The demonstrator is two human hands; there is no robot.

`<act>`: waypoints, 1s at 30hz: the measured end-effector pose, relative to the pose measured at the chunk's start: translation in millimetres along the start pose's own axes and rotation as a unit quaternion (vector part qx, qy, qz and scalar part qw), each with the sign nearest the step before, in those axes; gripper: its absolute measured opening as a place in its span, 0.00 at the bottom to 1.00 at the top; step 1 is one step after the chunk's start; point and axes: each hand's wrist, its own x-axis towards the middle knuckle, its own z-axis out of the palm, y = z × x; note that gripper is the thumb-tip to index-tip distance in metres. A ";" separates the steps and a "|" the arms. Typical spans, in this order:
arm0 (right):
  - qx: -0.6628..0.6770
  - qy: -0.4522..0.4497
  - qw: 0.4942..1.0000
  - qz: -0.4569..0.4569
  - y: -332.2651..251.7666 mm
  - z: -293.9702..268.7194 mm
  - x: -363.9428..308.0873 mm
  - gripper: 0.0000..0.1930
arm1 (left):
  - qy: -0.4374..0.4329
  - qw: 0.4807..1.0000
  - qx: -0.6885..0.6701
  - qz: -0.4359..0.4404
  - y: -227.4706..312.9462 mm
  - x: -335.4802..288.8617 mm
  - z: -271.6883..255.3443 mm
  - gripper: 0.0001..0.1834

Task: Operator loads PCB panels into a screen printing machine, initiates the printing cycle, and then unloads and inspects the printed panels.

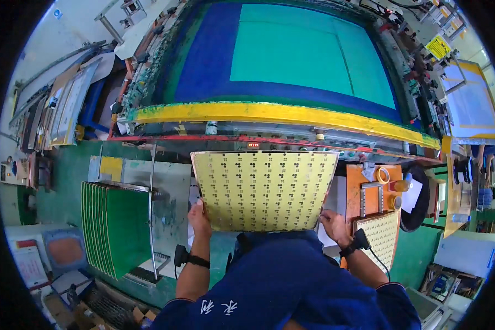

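Observation:
Between my two hands I hold a yellow circuit board panel (pixel 265 190) with rows of small dark marks, in front of my body. My left hand (pixel 198 219) grips its left edge near the lower corner, the thumb up along the side. At the lower right corner, my right hand (pixel 335 226) pinches the edge with its fingers closed. Beyond the panel is a large printing screen with teal mesh (pixel 308 49) and a yellow front bar (pixel 280 113). A similar yellow panel (pixel 378 237) lies to the right of my right hand.
Several green panels (pixel 129 231) stand upright in a row on the left, beside a metal rail (pixel 151 214). On the right, an orange board (pixel 357 184) bears a tape roll (pixel 383 175) and a jar (pixel 394 203). A black round-rimmed bin (pixel 418 212) stands beyond it.

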 end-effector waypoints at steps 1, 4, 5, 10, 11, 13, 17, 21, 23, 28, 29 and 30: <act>0.003 -0.004 1.000 -0.004 3.1 1.1 0.1 0.09 | 0.002 1.000 0.000 0.001 -3.3 1.6 -9.8 0.08; 0.015 -0.007 1.000 -0.007 6.1 5.3 0.6 0.09 | -0.014 0.999 0.013 -0.028 -10.9 4.0 -30.0 0.11; 0.024 -0.004 1.000 -0.005 6.5 7.2 0.7 0.09 | -0.009 0.999 0.022 -0.027 -12.6 1.7 -32.8 0.11; 0.021 0.004 1.000 -0.012 25.9 16.5 -1.7 0.09 | 0.037 0.999 0.009 -0.030 -13.0 -18.2 -5.5 0.12; 0.014 0.011 0.999 -0.033 31.1 17.0 -2.7 0.09 | 0.019 1.000 0.006 -0.019 -13.4 -18.9 -3.9 0.12; 0.051 0.017 0.998 -0.038 28.2 15.0 -7.1 0.09 | 0.000 1.000 0.005 -0.005 -12.4 -16.5 -11.2 0.11; 0.075 0.028 0.996 0.044 -6.6 -23.1 -26.0 0.13 | -0.076 0.995 0.055 -0.018 -3.6 3.8 19.3 0.10; 0.280 0.384 0.879 0.029 42.8 -75.4 -25.1 0.20 | -0.286 0.951 0.084 -0.080 2.6 34.6 157.6 0.11; -0.005 0.458 0.889 -0.001 1.3 -156.2 -24.6 0.17 | -0.391 0.909 0.126 -0.072 33.4 22.3 225.7 0.16; 0.159 0.514 0.842 0.032 47.9 -293.3 -32.8 0.16 | -0.403 0.859 0.292 0.114 105.6 94.3 266.0 0.16; 0.087 0.504 0.857 0.065 56.2 -312.6 -24.7 0.16 | -0.367 0.873 0.296 0.127 121.1 120.3 268.7 0.14; 0.071 0.541 0.838 0.016 67.2 -323.5 -7.3 0.16 | -0.303 0.871 0.372 0.108 130.6 141.0 282.7 0.14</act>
